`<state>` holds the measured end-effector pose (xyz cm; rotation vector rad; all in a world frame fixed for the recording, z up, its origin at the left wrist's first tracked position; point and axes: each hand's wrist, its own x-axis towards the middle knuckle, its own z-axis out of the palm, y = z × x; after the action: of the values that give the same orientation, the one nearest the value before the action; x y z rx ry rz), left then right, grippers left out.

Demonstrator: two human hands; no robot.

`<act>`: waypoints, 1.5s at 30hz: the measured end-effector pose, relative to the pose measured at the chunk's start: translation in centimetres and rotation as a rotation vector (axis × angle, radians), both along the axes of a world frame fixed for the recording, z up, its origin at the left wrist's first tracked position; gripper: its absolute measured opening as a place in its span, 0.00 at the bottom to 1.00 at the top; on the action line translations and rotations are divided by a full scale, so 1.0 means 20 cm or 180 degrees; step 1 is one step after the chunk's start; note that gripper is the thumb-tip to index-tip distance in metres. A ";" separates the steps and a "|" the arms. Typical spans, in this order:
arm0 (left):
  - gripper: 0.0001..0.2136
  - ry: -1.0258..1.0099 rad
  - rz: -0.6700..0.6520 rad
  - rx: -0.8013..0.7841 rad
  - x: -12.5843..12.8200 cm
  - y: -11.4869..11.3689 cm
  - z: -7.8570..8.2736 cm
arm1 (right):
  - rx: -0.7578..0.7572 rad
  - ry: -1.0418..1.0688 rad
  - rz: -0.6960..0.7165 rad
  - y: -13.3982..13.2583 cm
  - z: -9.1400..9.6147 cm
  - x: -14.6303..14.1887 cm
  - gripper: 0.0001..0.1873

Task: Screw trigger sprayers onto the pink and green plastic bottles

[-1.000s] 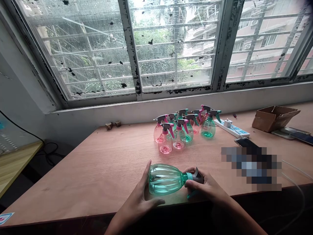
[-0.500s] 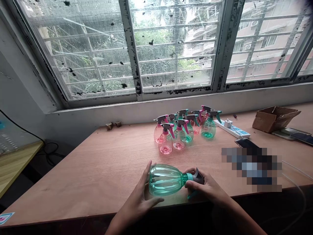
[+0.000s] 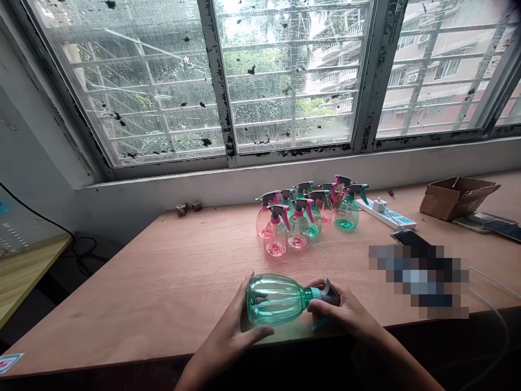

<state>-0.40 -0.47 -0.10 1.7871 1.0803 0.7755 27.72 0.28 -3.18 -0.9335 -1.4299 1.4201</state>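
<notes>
Green spray bottle (image 3: 277, 300) lay sideways at six o'clock on the table (image 3: 163, 282). The left hand (image 3: 232, 336) cupped its base and the right hand (image 3: 345, 315) gripped its trigger end. Farther off, a cluster of spray bottles (image 3: 303, 217) stood at twelve o'clock, with a power strip (image 3: 391, 215) at two.

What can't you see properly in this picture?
Head view: a blurred patch hides whatever lies on the table's right side.
The right hand covers most of the green bottle's spray head.
Front bottles hide the back ones, so no sure count.
Two small things by the wall: too small to tell.
The box's inside: hidden by its own walls.
</notes>
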 end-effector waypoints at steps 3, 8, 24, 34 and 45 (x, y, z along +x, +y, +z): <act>0.46 -0.0035 0.0008 0.0033 0.00 0.00 -0.02 | -0.0004 -0.0005 -0.0012 0.00 0.00 0.00 0.22; 0.45 -0.0302 -0.0066 0.0082 0.00 0.00 -0.04 | 0.0033 -0.0024 0.0005 0.00 -0.01 0.01 0.21; 0.46 -0.0022 -0.0051 0.0220 0.01 -0.01 0.00 | 0.0063 -0.0054 -0.0026 -0.01 0.00 0.00 0.20; 0.48 -0.0279 -0.0033 -0.0105 0.00 -0.02 0.00 | 0.0050 -0.0114 -0.0060 -0.01 0.01 0.00 0.21; 0.46 -0.0175 -0.0100 0.0046 -0.01 0.00 -0.02 | 0.0020 -0.0042 -0.0072 -0.01 0.01 0.00 0.21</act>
<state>-0.58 -0.44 -0.49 1.7804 1.0107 0.8104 27.72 0.12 -2.94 -0.9538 -1.4285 1.3945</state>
